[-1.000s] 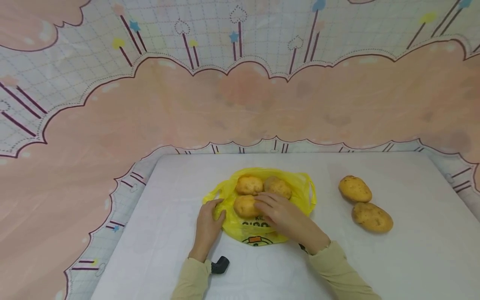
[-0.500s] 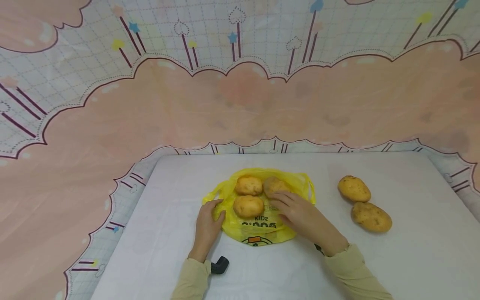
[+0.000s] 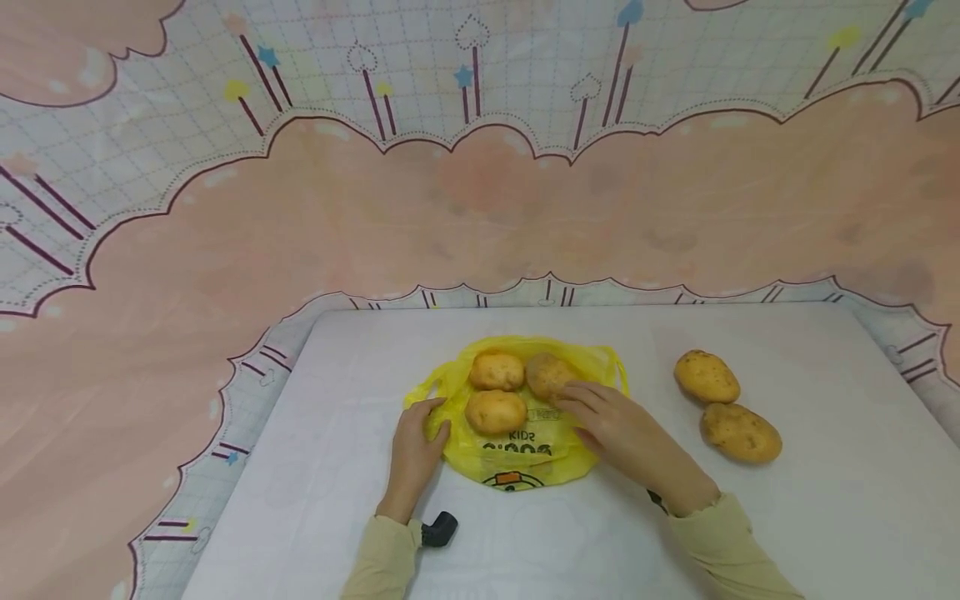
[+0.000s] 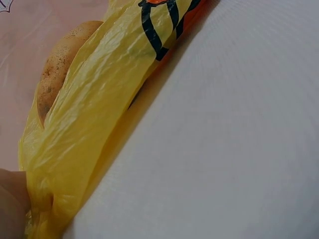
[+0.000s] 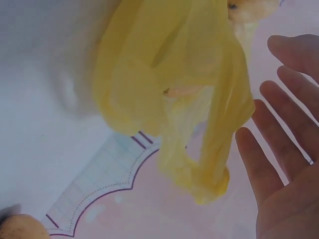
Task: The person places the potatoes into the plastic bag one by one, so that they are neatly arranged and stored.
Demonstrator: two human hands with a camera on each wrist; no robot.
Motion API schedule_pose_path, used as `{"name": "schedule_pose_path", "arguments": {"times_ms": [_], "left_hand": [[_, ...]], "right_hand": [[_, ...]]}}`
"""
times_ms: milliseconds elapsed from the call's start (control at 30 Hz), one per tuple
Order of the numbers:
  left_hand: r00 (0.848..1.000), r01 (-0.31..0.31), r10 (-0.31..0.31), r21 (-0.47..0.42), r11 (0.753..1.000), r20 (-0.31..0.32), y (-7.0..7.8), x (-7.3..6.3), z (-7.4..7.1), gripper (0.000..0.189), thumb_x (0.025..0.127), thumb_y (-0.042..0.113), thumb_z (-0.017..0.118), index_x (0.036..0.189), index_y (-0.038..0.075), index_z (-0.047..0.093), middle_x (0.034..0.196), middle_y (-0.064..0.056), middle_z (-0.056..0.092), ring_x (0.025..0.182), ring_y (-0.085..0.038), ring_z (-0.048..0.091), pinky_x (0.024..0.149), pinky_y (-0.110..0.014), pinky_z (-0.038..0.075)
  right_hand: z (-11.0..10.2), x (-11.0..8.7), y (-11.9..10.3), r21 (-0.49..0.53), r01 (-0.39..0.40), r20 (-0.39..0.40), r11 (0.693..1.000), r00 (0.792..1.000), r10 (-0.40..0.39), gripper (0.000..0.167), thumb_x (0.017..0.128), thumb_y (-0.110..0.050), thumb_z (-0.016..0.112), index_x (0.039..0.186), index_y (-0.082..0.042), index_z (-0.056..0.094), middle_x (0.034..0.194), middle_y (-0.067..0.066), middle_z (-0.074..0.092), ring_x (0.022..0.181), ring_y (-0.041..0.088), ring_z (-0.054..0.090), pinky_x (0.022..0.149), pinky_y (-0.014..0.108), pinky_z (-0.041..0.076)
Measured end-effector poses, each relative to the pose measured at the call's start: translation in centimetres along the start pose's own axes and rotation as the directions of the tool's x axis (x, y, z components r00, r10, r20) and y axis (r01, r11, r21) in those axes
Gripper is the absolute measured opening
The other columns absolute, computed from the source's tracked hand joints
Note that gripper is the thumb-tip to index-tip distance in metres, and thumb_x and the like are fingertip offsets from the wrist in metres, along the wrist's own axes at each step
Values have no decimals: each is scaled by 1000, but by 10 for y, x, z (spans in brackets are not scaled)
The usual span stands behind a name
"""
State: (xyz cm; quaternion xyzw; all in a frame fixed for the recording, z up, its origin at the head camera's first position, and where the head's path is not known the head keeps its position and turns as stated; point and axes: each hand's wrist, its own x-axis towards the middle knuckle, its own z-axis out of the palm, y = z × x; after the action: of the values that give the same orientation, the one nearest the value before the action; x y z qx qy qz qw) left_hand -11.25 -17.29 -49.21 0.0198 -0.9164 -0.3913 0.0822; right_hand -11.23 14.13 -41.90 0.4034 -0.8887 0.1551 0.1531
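"Where are the potatoes (image 3: pixel 496 412)?"
"3 in the yellow bag (image 3: pixel 540 473), 2 to its right on the surface (image 3: pixel 840 525)."
"And the right hand (image 3: pixel 618 432)?"
"Fingers spread, at the bag's right side. The left hand (image 3: pixel 412 452) touches its left edge; can't tell if pinching."

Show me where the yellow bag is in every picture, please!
Head: the yellow bag lies just below the middle, between the left hand and the right hand.
Left wrist: it slants up the left side, from the bottom left to the top.
Right wrist: it hangs from the top middle, left of the fingers.
Shared landmark: the white table, under the bag, then on the right, then at upper left.
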Motion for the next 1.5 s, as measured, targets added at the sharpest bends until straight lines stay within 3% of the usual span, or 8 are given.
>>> {"name": "schedule_pose_path", "arguments": {"times_ms": [1067,1333,1400,1500], "left_hand": [[1000,-1,1,4,1000,-1,1,2,-2,35,91,10,69,126,5,64,128,-14,62,124,-32,53,108,-49,42],[1000,8,-8,6,1000,9,-1,0,0,35,92,9,69,126,5,63,129,-14,62,124,-33,53,108,-50,42],[1000,12,-12,7,1000,11,-1,0,0,35,92,9,68,127,6,63,129,-13,62,124,-32,53,107,-50,43],[1000,13,-13,7,1000,8,-1,0,1,35,92,9,69,126,6,63,129,-13,62,124,-32,53,107,-49,43]], "right_hand": [[-14,-32,17,-58,-51,-22,997,999,50,48,76,-7,85,120,-4,66,126,11,63,118,29,60,98,44,53],[-17,-41,24,-57,-38,-62,998,998,34,49,73,-8,86,117,-2,66,124,14,64,115,31,61,95,45,54],[-19,-43,26,-56,-37,-65,998,997,34,41,82,-15,81,117,-2,65,124,14,63,114,31,61,94,44,55],[-21,-45,28,-54,-32,-82,998,996,27,37,101,-35,56,116,-2,65,124,13,63,114,30,61,93,45,55]]}}
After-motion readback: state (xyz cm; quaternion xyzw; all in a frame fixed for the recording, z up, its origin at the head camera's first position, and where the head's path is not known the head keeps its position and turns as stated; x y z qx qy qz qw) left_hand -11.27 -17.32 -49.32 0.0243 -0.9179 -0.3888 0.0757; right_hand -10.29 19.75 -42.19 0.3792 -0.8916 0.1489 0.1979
